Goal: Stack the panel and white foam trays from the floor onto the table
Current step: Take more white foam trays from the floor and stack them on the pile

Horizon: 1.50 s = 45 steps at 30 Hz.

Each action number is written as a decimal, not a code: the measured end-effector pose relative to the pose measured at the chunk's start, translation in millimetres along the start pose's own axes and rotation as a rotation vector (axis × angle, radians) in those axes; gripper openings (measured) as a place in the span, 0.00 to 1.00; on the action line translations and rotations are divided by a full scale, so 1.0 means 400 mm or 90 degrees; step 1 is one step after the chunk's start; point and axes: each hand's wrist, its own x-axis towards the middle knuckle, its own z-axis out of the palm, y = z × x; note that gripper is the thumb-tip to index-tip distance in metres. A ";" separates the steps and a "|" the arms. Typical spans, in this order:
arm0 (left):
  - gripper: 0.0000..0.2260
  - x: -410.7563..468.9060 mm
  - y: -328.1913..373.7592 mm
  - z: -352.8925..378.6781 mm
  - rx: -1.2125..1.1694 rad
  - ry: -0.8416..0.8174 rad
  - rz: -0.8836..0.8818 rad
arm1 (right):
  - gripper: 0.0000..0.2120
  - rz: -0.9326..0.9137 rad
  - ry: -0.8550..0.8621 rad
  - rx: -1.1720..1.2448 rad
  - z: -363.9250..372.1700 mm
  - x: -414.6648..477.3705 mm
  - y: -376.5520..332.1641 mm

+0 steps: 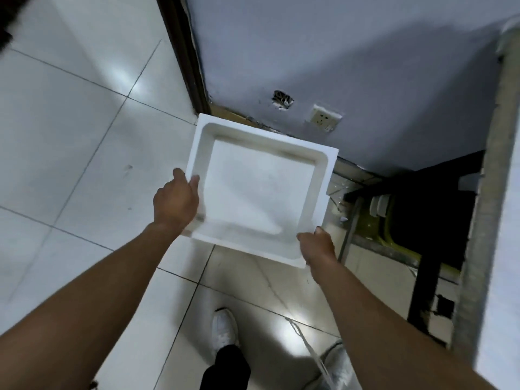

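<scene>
Well, right below me is my white shoe point(223, 330) on the tile floor point(70, 136). A bit further out, my two arms stretch forward. My left grip point(174, 201) is clamped on the left rim of the white foam tray point(261, 192). The thumb is on top, and the fingers go under where I cannot see them. My right grip point(316, 247) is clamped on the near right corner in the same way. I hold both sides because the tray is wide and looks light and bendy. I think holding one side alone would let it tip or snap.

The tray is up in the air, off the floor. Its open side faces up and it has nothing in it. To my right runs the grey edge of the counter point(489, 192). The tray is near it but not over it yet. I think the next thing is to swing the tray to the right and set it down flat there.

Furthest away is the grey wall point(337, 66). It has a white socket point(326, 118) and a small broken hole point(282, 98) beside it.
</scene>
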 end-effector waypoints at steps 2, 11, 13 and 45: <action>0.17 -0.026 0.008 -0.059 0.008 0.044 0.047 | 0.18 0.000 0.001 0.002 -0.025 -0.051 -0.006; 0.14 -0.111 0.066 -0.400 0.006 0.102 0.075 | 0.17 -0.233 0.111 -0.295 -0.204 -0.328 -0.188; 0.15 -0.137 0.085 -0.485 -0.008 0.118 0.051 | 0.16 -0.318 0.135 -0.325 -0.253 -0.403 -0.233; 0.12 -0.672 0.784 -1.003 -0.140 0.082 0.121 | 0.19 -0.474 0.372 -0.244 -1.187 -0.921 -0.108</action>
